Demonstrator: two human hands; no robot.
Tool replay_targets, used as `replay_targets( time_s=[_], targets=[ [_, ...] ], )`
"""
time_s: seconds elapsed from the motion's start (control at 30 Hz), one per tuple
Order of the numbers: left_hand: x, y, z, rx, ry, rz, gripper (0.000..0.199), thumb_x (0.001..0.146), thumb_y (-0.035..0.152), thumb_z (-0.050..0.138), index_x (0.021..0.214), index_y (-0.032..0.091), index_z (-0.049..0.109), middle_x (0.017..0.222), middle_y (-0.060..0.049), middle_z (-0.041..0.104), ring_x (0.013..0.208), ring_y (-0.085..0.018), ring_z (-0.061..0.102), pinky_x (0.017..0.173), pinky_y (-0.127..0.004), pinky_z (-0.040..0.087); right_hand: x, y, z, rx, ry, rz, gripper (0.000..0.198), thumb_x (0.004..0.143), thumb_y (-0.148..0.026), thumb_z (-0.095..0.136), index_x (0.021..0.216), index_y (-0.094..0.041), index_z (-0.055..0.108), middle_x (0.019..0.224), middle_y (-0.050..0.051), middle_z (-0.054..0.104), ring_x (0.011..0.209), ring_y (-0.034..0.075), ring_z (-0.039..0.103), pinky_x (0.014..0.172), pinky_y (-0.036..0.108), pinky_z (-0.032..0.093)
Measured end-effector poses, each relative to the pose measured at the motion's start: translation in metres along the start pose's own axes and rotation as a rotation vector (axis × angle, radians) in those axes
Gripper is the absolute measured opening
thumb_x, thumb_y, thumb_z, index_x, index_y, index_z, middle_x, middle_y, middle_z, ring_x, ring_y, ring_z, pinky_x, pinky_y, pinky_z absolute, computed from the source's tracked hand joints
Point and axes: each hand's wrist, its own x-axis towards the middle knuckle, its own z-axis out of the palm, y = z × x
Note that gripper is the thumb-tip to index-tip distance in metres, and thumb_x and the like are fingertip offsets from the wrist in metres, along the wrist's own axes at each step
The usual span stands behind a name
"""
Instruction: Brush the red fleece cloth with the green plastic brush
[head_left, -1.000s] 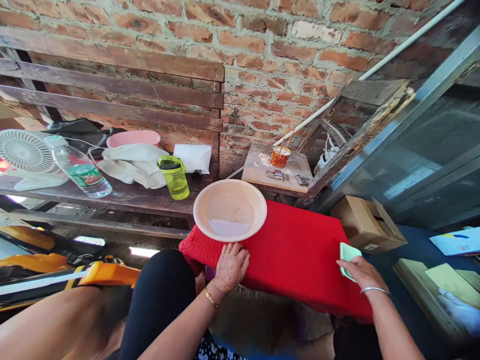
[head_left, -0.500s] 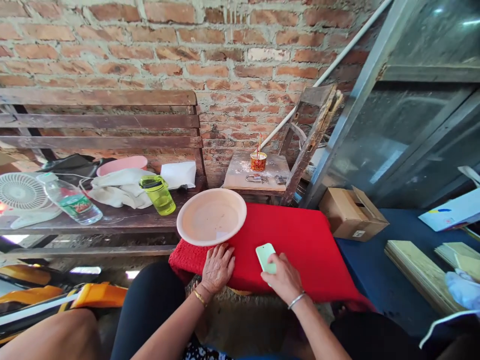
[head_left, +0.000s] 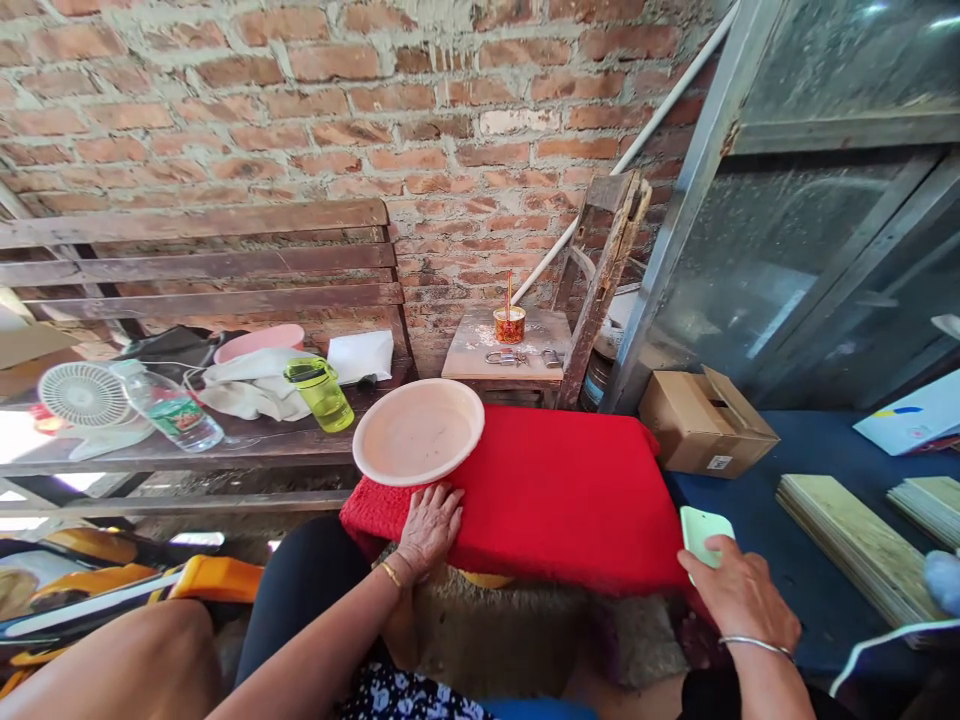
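My left hand [head_left: 429, 528] lies flat on the near edge of the red cloth [head_left: 562, 490], fingers stretched out, with the fingertips close to the rim of a pale pink basin [head_left: 420, 430]. The basin rests on the cloth's left part and looks nearly bare inside, apart from small dark specks. My right hand [head_left: 746, 590] grips a flat mint-green phone [head_left: 705, 532] by its lower end, beyond the right edge of the red cloth and over the blue surface. The fingers partly cover the phone.
A bench on the left holds a fan [head_left: 84, 395], a water bottle [head_left: 174, 410], a green cup [head_left: 321, 395] and white cloth. Behind, a chair [head_left: 469, 350] bears an incense pot [head_left: 509, 325] and padlocks. A cardboard box [head_left: 705, 420] and stacked boards [head_left: 859, 540] sit on the right.
My right hand has carried the phone rightward, off the red cloth to beyond its right edge. My left hand stays by the basin. The view has shifted slightly.
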Motion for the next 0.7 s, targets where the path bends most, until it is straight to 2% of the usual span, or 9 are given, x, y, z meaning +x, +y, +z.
replay_targets(
  time_s=[0.1,0.23,0.33,0.4,0.47,0.57,0.7],
  targets=[
    [0.009,-0.002,-0.003,0.026,-0.046,0.080,0.029,0.092,0.022,0.051,0.117,0.021,0.064,0.114,-0.011,0.061,0.107,-0.028,0.055,0.094,-0.046,0.043,-0.021,-0.025,0.014,0.109,-0.004,-0.209,0.045,0.085,-0.055,0.043,0.115,-0.025,0.059,0.104,0.009,0.057,0.084,0.024,0.065,0.071,0.034,0.045],
    [0.023,-0.005,-0.010,-0.006,-0.097,0.199,0.015,0.091,0.019,0.052,0.097,0.018,0.066,0.097,-0.009,0.061,0.096,-0.026,0.057,0.092,-0.042,0.046,-0.071,-0.090,0.038,0.208,-0.027,-0.618,0.025,0.080,-0.039,0.056,0.102,-0.028,0.060,0.100,0.002,0.058,0.083,0.018,0.062,0.066,0.027,0.040],
    [0.025,-0.011,-0.007,-0.072,-0.042,0.247,0.015,0.093,0.022,0.049,0.096,0.018,0.064,0.101,-0.009,0.061,0.097,-0.025,0.058,0.094,-0.042,0.048,-0.092,-0.115,0.046,0.173,-0.042,-0.769,0.024,0.073,-0.025,0.059,0.097,-0.028,0.062,0.097,0.000,0.058,0.084,0.017,0.061,0.067,0.025,0.038],
    [0.022,-0.016,-0.001,-0.115,0.028,0.271,0.019,0.094,0.024,0.049,0.105,0.018,0.062,0.110,-0.011,0.061,0.105,-0.025,0.057,0.097,-0.042,0.047,-0.088,-0.107,0.042,0.138,-0.051,-0.745,0.026,0.071,-0.023,0.058,0.096,-0.028,0.062,0.097,0.000,0.058,0.086,0.017,0.061,0.067,0.026,0.037],
    [0.017,-0.019,0.004,-0.151,0.081,0.276,0.023,0.095,0.026,0.048,0.112,0.018,0.061,0.115,-0.011,0.061,0.109,-0.025,0.057,0.099,-0.042,0.046,-0.069,-0.081,0.032,0.103,-0.060,-0.641,0.024,0.074,-0.027,0.055,0.097,-0.027,0.062,0.097,0.002,0.058,0.087,0.019,0.062,0.067,0.028,0.039],
    [0.013,-0.021,0.008,-0.175,0.105,0.259,0.024,0.096,0.027,0.046,0.113,0.018,0.061,0.113,-0.011,0.062,0.109,-0.025,0.058,0.098,-0.042,0.047,-0.032,-0.026,0.012,0.040,-0.084,-0.384,0.030,0.078,-0.040,0.049,0.102,-0.028,0.062,0.096,0.005,0.057,0.086,0.023,0.064,0.070,0.033,0.043],
    [0.014,-0.020,0.007,-0.181,0.102,0.258,0.025,0.098,0.029,0.045,0.113,0.019,0.062,0.112,-0.011,0.063,0.107,-0.025,0.059,0.097,-0.042,0.048,0.002,0.039,-0.001,0.013,-0.031,-0.038,0.056,0.079,-0.061,0.040,0.117,-0.026,0.061,0.102,0.014,0.058,0.086,0.032,0.066,0.075,0.044,0.047]
  ],
)
